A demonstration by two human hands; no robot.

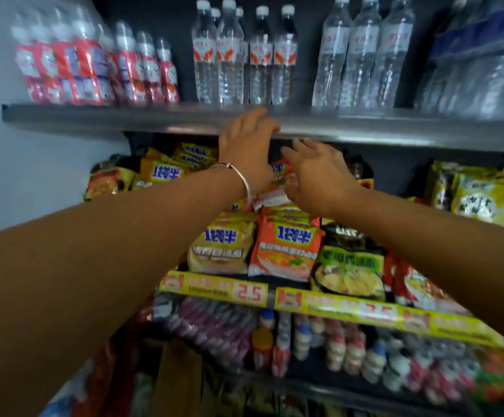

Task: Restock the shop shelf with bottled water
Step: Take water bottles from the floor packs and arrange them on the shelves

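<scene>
At far left on the top shelf (154, 118) stands a cluster of small bottles with pink and red cartoon labels (94, 70), blurred at the edges. Right of them, in the middle of the same shelf, is a group of clear water bottles with white caps and orange-red labels (244, 55); at least 4 stand in the front row with more caps showing behind. Next come 3 taller clear water bottles (362, 55) with faint red print, and at far right a shrink-wrapped pack of bottles with blue labels (479, 64), too blurred to count.

The left hand (246, 152), a silver bangle (241, 179) on its wrist, reaches up to the front lip of the top shelf just below the orange-labelled bottles; its fingers (259, 115) are loosely bent over the edge and hold nothing. Whether they touch the metal I cannot tell. Just to the right and slightly lower, the right hand (317, 176) is spread with its fingers straight and apart, empty, hovering in front of the shelf below.

That lower shelf carries yellow and orange instant noodle packets (284, 251) and a green and black packet (350, 266). Its front rail bears yellow price strips (214, 287) reading 2.5. Beneath, small bottles and sachets (305, 341) lie blurred.
</scene>
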